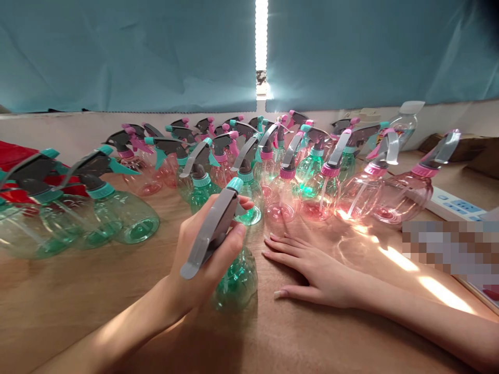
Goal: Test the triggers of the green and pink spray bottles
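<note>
My left hand (206, 244) is wrapped round the neck of a green spray bottle (237, 280), just under its grey trigger head (214, 228). The turquoise nozzle points away from me, and the fingers partly hide the bottle's upper body. To the right, my right hand (312, 265) lies flat on the wooden table (296, 332), fingers spread and holding nothing. Just beyond that hand stands a pink spray bottle (281, 202) with a grey head. Another green spray bottle (251, 202) is right behind the held one.
Several pink and green spray bottles crowd the back of the table. More green bottles (136, 218) stand at the left by a red cloth or bag (19, 156). A clear capped bottle (405, 122) and a white panel with buttons (452, 202) are at the right. Blue-green curtains (136, 57) hang behind.
</note>
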